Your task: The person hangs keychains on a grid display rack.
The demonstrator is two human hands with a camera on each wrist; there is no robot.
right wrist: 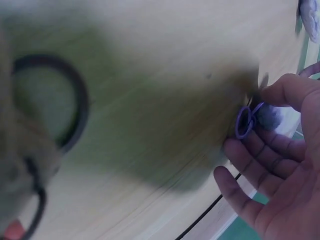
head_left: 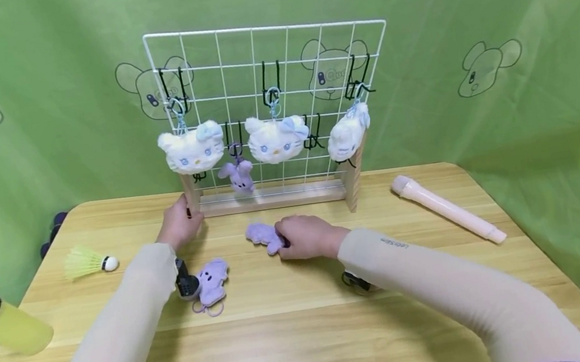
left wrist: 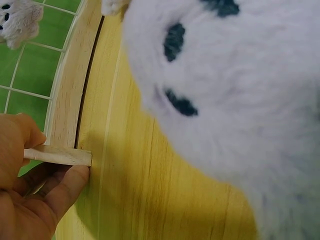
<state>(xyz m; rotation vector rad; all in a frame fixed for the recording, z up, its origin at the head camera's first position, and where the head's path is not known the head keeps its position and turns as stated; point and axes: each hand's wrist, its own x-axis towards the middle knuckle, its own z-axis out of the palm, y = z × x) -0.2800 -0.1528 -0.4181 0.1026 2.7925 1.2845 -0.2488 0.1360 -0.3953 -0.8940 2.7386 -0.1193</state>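
My left hand grips the left wooden foot of a white wire grid rack, with thumb and fingers on either side of it. In front of the rack, my right hand pinches a purple plush keychain at one end, low over the table. Its purple ring shows by the fingers in the right wrist view. A second purple plush keychain lies beside my left wrist and fills much of the left wrist view. Another purple plush hangs from a lower hook.
Three white cat-face plush keychains hang from the upper black hooks. At the right lies a pink microphone-shaped stick. A yellow shuttlecock and a yellow bottle are at the left. A blurred dark ring is near my right wrist.
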